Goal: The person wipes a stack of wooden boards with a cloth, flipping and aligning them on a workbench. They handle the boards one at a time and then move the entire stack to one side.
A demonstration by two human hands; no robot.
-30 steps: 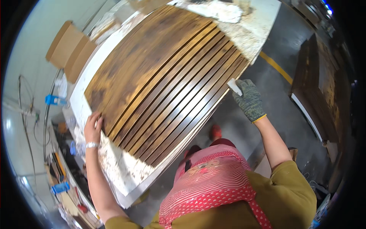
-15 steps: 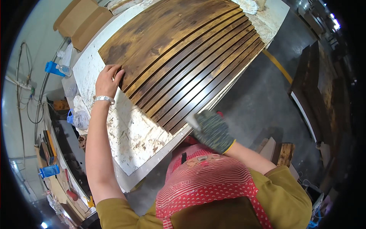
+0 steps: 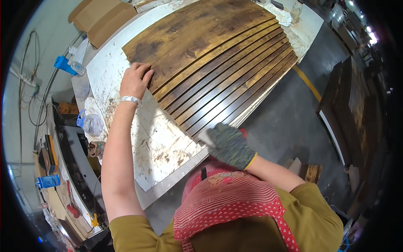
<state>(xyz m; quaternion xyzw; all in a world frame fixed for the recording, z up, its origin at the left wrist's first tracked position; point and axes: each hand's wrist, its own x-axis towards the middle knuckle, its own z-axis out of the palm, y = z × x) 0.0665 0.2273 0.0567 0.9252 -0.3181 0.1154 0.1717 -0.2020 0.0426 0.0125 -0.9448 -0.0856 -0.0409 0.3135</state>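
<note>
Dark-stained wooden boards (image 3: 201, 46) lie overlapped in steps on a paint-smeared white table, their narrow edges showing as long strips. My bare left hand (image 3: 134, 82), a silver bangle at its wrist, is closed over the left edge of a wooden board, thumb and fingers bent round it. In a grey-green knit glove, my right hand (image 3: 233, 147) is at the near corner of the lowest board. A pale pad (image 3: 205, 137) sits in its closed fingers against the board's end; motion blurs it, and its exact kind cannot be made out.
The white table (image 3: 155, 164) shows brown stains left of the boards. Along its left side are a blue-lidded bottle (image 3: 90, 124) and a blue cup (image 3: 63, 64). An open cardboard box (image 3: 103, 21) sits at the far left. Dark panels (image 3: 340, 109) stand on the floor to the right.
My right hand has slid the pale pad a little left, toward the boards' near corner. My left hand keeps its place on the board edge. The whole view has shifted slightly.
</note>
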